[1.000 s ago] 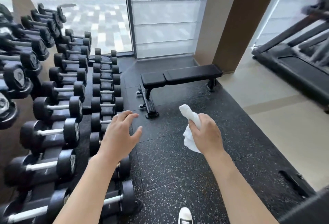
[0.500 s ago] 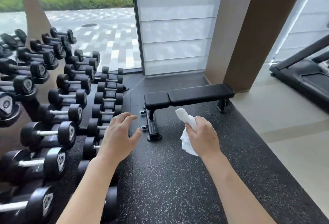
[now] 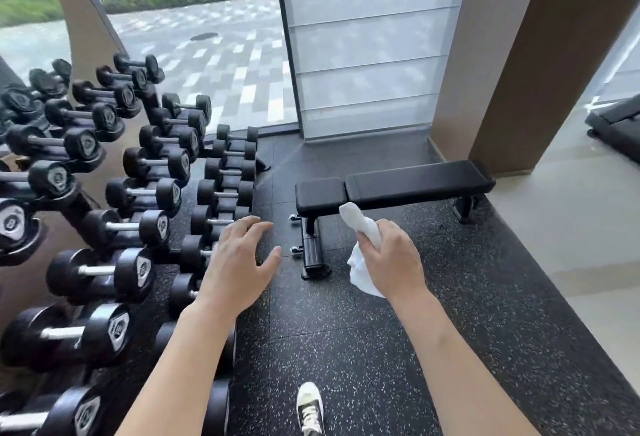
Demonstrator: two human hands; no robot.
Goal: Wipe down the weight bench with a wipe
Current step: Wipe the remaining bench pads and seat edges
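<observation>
**Closing in on the bench, wipe ready**

Head view: my right hand (image 3: 391, 259) is clenched round the white wipe (image 3: 362, 248), w/ one twisted end poking up above my knuckles and the rest hanging below my palm. My left hand (image 3: 239, 265) holds nothing, fingers spread and relaxed, held out in front of me over the floor just beside the dumbbell rack (image 3: 114, 200). The weight bench (image 3: 394, 189) sits ahead on the speckled rubber floor (image 3: 346, 331), flat, black, two pads end to end, near the frosted window panel (image 3: 363, 47) and the brown pillar (image 3: 512, 54). It's well apart from my hands; nothing wiped yet, I'd say. My shoe (image 3: 310, 408) shows at the bottom edge.

How I'd do this bit well: get right up to the bench, then shake the wipe open so a flat face meets the pad, not a bunched twist. Start at one end, long overlapping strokes to the other, incl. the seam between pads and the side edges. Probably best to steady w/ the left hand on the frame, and keep feet clear of the rack.
</observation>
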